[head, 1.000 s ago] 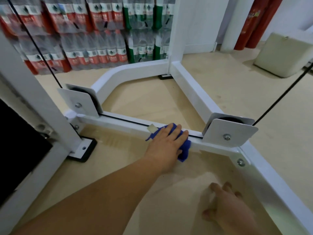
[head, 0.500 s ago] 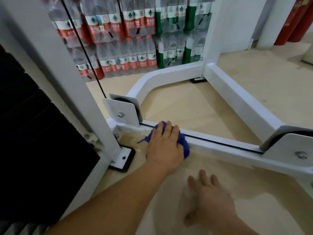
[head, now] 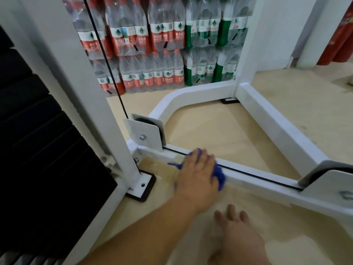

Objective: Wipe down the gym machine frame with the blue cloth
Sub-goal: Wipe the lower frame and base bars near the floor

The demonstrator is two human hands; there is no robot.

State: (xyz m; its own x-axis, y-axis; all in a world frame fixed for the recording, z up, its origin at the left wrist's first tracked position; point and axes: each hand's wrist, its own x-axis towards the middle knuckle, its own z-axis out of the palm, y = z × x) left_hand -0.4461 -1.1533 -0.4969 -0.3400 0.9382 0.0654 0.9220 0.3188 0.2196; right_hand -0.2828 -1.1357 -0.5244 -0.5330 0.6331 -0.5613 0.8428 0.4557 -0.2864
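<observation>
Head view: the left hand [head: 198, 176] lies flat on the blue cloth [head: 220, 174], fingers stretched out and pressing it onto the low white crossbar [head: 257, 183] of the frame, near the bar's left end. The cloth shows at the fingertips and along the right edge of the hand, which covers most of it. Just left of it stands a white pulley plate [head: 145, 133], with a black cable [head: 107, 60] rising from it. The right hand [head: 236, 234] rests open, palm down, on the tan floor [head: 210, 131], near the crossbar but not touching it. A white upright [head: 91, 92] stands at left, with a black weight stack [head: 38, 140] beside it. Behind the frame, shrink-wrapped packs are stacked in two layers: clear bottles with red labels [head: 133, 35] on the left, bottles with green labels [head: 206, 35] on the right, all sealed in their plastic wrap
</observation>
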